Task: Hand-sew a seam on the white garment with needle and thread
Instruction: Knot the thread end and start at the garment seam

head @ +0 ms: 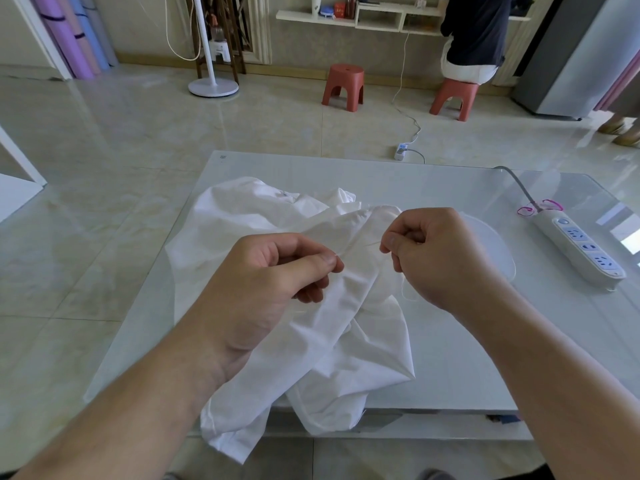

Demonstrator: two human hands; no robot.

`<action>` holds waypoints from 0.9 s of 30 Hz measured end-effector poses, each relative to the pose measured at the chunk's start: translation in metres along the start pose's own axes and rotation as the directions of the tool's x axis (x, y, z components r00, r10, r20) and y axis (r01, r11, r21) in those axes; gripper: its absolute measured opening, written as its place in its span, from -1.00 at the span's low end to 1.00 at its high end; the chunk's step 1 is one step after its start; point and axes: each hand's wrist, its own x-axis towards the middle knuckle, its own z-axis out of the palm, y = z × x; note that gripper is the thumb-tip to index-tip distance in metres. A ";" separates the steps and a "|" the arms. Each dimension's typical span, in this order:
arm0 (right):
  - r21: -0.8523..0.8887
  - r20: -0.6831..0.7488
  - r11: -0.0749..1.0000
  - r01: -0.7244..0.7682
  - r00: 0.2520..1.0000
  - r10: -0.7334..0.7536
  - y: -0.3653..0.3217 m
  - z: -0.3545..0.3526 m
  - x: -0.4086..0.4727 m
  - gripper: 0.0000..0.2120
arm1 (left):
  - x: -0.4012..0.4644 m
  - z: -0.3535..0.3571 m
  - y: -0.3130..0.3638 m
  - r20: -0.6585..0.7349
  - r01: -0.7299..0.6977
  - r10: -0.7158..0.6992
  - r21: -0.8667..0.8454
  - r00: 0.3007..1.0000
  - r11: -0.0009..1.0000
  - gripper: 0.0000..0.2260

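Observation:
The white garment (263,216) lies crumpled on the glass table (433,188), one part hanging over the near edge. My left hand (273,282) pinches a fold of the fabric and one end of a thin white thread (356,247) between thumb and forefinger. My right hand (436,254) is curled, pinching the thread's other end a short way to the right. The thread runs taut between both hands, and a loose loop hangs below my right hand. I cannot make out the needle.
A white power strip (581,251) with a grey cable and pink bands lies at the table's right. A round translucent lid (491,247) sits behind my right hand. Two red stools (343,88), a fan stand (213,86) and a seated person (474,36) are across the floor.

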 end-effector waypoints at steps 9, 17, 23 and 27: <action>-0.081 -0.027 0.995 -0.062 0.998 0.060 -0.002 -0.001 -0.001 -0.75 | 0.000 -0.001 -0.002 0.008 -0.018 0.018 -0.014 1.000 1.000 -0.84; -0.082 -0.047 0.994 -0.069 0.997 0.065 -0.001 -0.003 0.000 -0.75 | 0.002 -0.002 -0.004 -0.018 0.001 -0.001 0.015 1.000 1.000 -0.82; 0.013 -0.038 1.000 0.003 0.999 -0.002 -0.004 -0.005 -0.001 -0.74 | 0.008 -0.001 -0.010 -0.042 0.199 -0.195 0.120 0.980 0.973 -0.80; 0.058 -0.002 0.990 0.132 0.991 -0.132 -0.008 -0.005 -0.005 -0.75 | 0.008 0.006 -0.015 -0.181 0.176 -0.128 0.278 0.975 0.944 -0.88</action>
